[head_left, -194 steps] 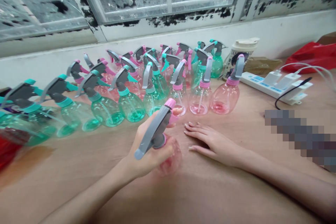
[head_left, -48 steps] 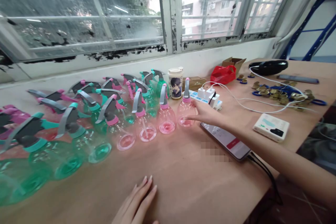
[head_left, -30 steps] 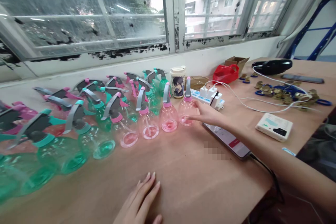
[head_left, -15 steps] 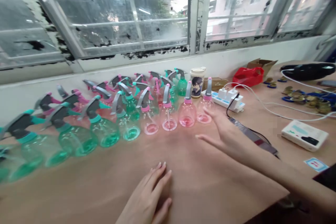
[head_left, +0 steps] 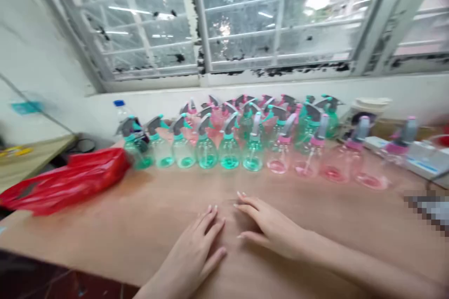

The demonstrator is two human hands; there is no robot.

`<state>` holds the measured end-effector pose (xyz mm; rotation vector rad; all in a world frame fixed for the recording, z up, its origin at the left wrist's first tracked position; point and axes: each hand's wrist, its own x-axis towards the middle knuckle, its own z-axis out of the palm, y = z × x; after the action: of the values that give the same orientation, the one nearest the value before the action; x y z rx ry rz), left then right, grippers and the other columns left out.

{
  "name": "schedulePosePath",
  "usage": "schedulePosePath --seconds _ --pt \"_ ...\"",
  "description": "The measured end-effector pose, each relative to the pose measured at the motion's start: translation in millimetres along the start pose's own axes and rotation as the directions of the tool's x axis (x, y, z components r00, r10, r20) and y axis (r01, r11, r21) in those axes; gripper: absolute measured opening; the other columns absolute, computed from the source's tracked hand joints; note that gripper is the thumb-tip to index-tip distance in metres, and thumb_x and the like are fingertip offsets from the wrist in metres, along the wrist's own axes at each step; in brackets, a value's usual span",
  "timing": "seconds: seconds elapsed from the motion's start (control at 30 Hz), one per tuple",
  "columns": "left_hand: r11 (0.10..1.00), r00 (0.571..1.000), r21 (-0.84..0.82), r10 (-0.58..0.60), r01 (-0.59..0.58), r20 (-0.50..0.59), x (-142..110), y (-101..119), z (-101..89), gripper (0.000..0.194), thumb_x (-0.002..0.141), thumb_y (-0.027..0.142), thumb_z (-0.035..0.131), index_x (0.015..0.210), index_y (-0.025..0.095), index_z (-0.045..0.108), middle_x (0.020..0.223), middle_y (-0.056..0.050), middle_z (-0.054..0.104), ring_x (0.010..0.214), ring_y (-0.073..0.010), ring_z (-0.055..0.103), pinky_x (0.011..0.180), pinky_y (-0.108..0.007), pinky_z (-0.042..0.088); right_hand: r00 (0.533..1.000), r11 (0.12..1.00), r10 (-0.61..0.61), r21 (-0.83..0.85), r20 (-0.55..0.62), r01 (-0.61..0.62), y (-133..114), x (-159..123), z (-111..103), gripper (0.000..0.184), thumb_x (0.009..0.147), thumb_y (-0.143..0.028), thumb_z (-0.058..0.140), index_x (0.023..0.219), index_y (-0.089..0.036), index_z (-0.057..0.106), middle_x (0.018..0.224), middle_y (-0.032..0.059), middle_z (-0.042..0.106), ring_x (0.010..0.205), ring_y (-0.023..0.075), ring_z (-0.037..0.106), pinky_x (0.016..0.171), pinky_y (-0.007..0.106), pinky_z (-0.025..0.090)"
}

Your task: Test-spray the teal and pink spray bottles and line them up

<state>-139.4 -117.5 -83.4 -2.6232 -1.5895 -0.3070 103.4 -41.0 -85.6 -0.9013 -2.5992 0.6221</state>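
My left hand (head_left: 196, 252) rests on the table (head_left: 140, 224) with its fingers apart and nothing in them. Beside it, my right hand (head_left: 270, 226) hovers at or touches the tabletop, fingers spread, also holding nothing. Beyond both hands stands a front row of spray bottles. Green ones, such as this green spray bottle (head_left: 229, 153), fill the left and middle. Pink ones, such as this pink spray bottle (head_left: 338, 163), stand on the right. At the row's right end is another pink spray bottle (head_left: 373, 173), blurred. More spray bottles crowd behind, partly hidden.
A red plastic bag (head_left: 77, 180) lies at the left. A blue-capped bottle (head_left: 122, 111) stands behind the row's left end. At the right are a lidded cup (head_left: 365, 110), a white power strip (head_left: 424, 156) and a pixelated phone (head_left: 431, 210). A window wall rises behind.
The pink spray bottle once in my left hand is gone from it. My right hand has let go of the end pink bottle and moved back beside my left. The view has swung left.
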Motion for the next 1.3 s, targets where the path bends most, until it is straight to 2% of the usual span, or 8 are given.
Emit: schedulePosePath --seconds 0.23,0.37,0.47,0.63,0.73,0.83,1.0,1.3 --pt "0.964 0.965 -0.083 -0.242 0.251 0.105 -46 -31 -19.2 0.05 0.093 0.037 0.053 0.138 0.016 0.051 0.15 -0.018 0.042 0.137 -0.033 0.042 0.108 -0.052 0.042 0.992 0.992 -0.123 0.014 -0.033 0.124 -16 61 46 0.059 0.09 -0.051 0.057 0.136 -0.014 0.053 0.149 0.0188 0.043 0.14 0.0314 0.036 0.115 0.053 0.029" --pt "0.889 0.938 -0.317 -0.347 0.329 0.0 -54 -55 -28.9 0.039 0.089 0.033 0.058 0.126 0.021 0.061 0.141 -0.012 0.055 0.131 -0.0294 0.052 0.108 -0.049 0.044 0.986 0.987 -0.161 0.014 -0.046 0.162 -24 83 64 0.063 0.089 -0.055 0.056 0.137 -0.015 0.053 0.15 0.0179 0.042 0.141 0.0315 0.034 0.115 0.054 0.029" --pt "0.755 0.806 -0.502 -0.566 0.423 -0.173 -48 -90 -41.7 0.026 0.086 0.032 0.059 0.11 0.024 0.067 0.115 -0.006 0.072 0.106 -0.0246 0.068 0.097 -0.044 0.053 0.985 0.986 -0.165 0.026 -0.055 0.167 -31 96 70 0.063 0.09 -0.057 0.053 0.138 -0.016 0.053 0.149 0.0171 0.042 0.14 0.0316 0.035 0.115 0.056 0.028" --pt "0.654 0.556 -0.52 -0.75 0.549 -0.357 -16 -170 -69.7 0.033 0.09 0.03 0.053 0.118 0.013 0.057 0.122 -0.014 0.066 0.112 -0.0249 0.064 0.099 -0.042 0.05 0.981 0.984 -0.174 0.035 -0.082 0.177 -39 112 77 0.06 0.092 -0.057 0.05 0.137 -0.017 0.053 0.148 0.0155 0.044 0.14 0.0309 0.036 0.115 0.058 0.027" --pt "0.64 0.484 -0.5 -0.768 0.583 -0.419 10 -211 -83.8 0.045 0.086 0.026 0.06 0.127 0.01 0.051 0.133 -0.018 0.058 0.122 -0.0259 0.057 0.104 -0.039 0.045 0.98 0.982 -0.183 0.027 -0.077 0.186 -42 118 79 0.059 0.093 -0.056 0.048 0.137 -0.017 0.053 0.149 0.0144 0.043 0.14 0.0302 0.036 0.115 0.057 0.027" --pt "0.643 0.479 -0.471 -0.765 0.605 -0.43 34 -238 -92.4 0.054 0.083 0.026 0.068 0.13 0.008 0.05 0.134 -0.019 0.057 0.125 -0.0283 0.054 0.106 -0.038 0.043 0.981 0.983 -0.185 0.008 -0.053 0.186 -44 121 79 0.06 0.094 -0.055 0.047 0.137 -0.014 0.053 0.149 0.0153 0.043 0.14 0.0303 0.035 0.116 0.056 0.027" --pt "0.643 0.518 -0.404 -0.765 0.651 -0.383 60 -263 -92.9 0.035 0.093 0.032 0.06 0.123 0.016 0.056 0.123 -0.01 0.06 0.104 -0.0238 0.062 0.087 -0.044 0.054 0.979 0.981 -0.191 0.021 -0.075 0.193 -45 121 77 0.058 0.094 -0.055 0.047 0.137 -0.017 0.053 0.149 0.0142 0.044 0.14 0.0301 0.035 0.116 0.056 0.027" --pt "0.551 0.445 -0.2 -0.8 0.81 -0.402 55 -242 -94.7 0.035 0.093 0.035 0.059 0.121 0.014 0.057 0.12 -0.013 0.062 0.105 -0.0263 0.063 0.087 -0.045 0.054 0.978 0.98 -0.194 0.034 -0.08 0.197 -46 120 77 0.058 0.094 -0.053 0.048 0.137 -0.015 0.053 0.148 0.0156 0.044 0.14 0.0304 0.036 0.115 0.056 0.027"
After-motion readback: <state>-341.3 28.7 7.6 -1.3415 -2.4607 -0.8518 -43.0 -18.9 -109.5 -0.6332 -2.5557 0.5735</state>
